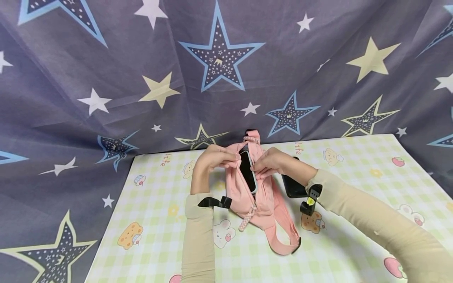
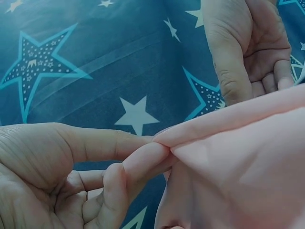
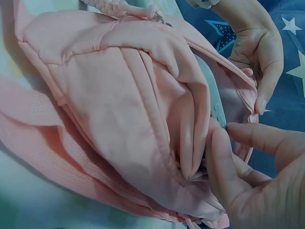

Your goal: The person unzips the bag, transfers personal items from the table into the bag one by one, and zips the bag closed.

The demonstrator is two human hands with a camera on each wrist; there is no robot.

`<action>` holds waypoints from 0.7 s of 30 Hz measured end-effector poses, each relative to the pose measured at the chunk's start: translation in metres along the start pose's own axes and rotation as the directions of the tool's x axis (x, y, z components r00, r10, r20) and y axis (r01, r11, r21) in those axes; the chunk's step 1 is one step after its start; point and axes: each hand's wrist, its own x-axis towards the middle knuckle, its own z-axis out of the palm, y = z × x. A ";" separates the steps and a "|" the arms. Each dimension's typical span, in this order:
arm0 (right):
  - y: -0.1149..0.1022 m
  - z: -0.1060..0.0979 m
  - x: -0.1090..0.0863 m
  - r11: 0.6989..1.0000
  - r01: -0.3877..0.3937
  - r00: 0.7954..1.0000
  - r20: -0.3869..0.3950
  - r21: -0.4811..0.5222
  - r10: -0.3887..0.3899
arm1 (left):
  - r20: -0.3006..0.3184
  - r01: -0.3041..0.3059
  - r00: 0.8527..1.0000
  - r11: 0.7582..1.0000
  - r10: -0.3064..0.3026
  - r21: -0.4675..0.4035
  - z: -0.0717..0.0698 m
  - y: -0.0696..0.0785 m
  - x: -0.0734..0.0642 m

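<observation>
In the head view, I had my left hand pinching the pink fabric waist bag at its mouth's ten o'clock, probably to spread it; inside lay a black-screened, pale-cased phone, its three-o'clock edge gripped by my right hand. The left wrist view showed that pinch narrow on the bag's edge. In the right wrist view, the phone's rim was pinched, likely for control.

We could pass over green-white checked worktop along left and right edges. At back edge, dark star-printed fabric curtain walls us off. At soft pink fabric bag, left hand and right hand flank opening; pale-cased, dark-screened phone fills most of it. Right side: flat black object beneath forearm. Nearer us: looped pink webbing strap.
</observation>
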 end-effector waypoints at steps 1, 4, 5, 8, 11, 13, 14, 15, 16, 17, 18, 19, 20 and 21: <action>0.000 0.000 0.000 1.000 0.005 1.000 -0.011 -0.002 -0.005 | 0.003 -0.001 1.000 1.000 0.001 -0.002 0.000 0.000 0.000; 0.001 0.002 0.002 1.000 0.024 0.999 -0.040 -0.012 -0.024 | 0.011 -0.006 1.000 1.000 0.007 -0.018 -0.001 -0.001 0.001; 0.002 0.003 0.002 0.999 0.031 0.998 -0.051 -0.018 -0.032 | 0.015 -0.009 1.000 1.000 0.009 -0.022 -0.001 -0.001 0.000; 0.002 0.007 0.003 0.998 0.049 0.995 -0.083 -0.030 -0.052 | 0.025 -0.015 1.000 0.999 0.015 -0.029 0.000 -0.001 0.000; 0.000 0.012 0.001 0.998 0.063 0.993 -0.102 -0.030 -0.065 | 0.030 -0.017 0.999 1.000 0.017 -0.019 0.003 -0.001 0.001; -0.001 0.015 -0.001 0.997 0.069 0.993 -0.097 -0.034 -0.072 | 0.027 -0.014 1.000 1.000 0.014 -0.003 0.004 0.000 0.001; -0.001 0.016 -0.001 0.997 0.073 0.993 -0.091 -0.037 -0.076 | 0.024 -0.014 1.000 1.000 0.014 0.003 0.005 0.000 0.001; -0.002 0.018 -0.002 0.996 0.074 0.993 -0.086 -0.042 -0.077 | 0.018 -0.013 1.000 1.000 0.013 0.012 0.005 0.000 0.001; -0.002 0.019 -0.002 0.996 0.076 0.994 -0.079 -0.048 -0.080 | 0.014 -0.013 1.000 1.000 0.013 0.019 0.005 0.000 0.001; -0.002 0.020 -0.001 0.996 0.078 0.994 -0.072 -0.049 -0.081 | 0.009 -0.014 1.000 1.000 0.013 0.025 0.005 0.000 0.001; -0.002 0.020 -0.001 0.996 0.078 0.995 -0.066 -0.049 -0.081 | 0.005 -0.016 1.000 0.999 0.016 0.030 0.005 0.000 0.001; -0.001 0.021 -0.001 0.996 0.075 0.995 -0.064 -0.045 -0.078 | 0.000 -0.018 1.000 0.999 0.018 0.031 0.005 0.000 0.000; -0.001 0.021 0.000 0.997 0.070 0.995 -0.062 -0.041 -0.073 | -0.002 -0.020 1.000 0.999 0.020 0.031 0.004 0.001 0.000; -0.001 0.021 0.001 0.997 0.063 0.996 -0.062 -0.037 -0.065 | -0.003 -0.021 1.000 0.999 0.021 0.032 0.004 0.001 0.000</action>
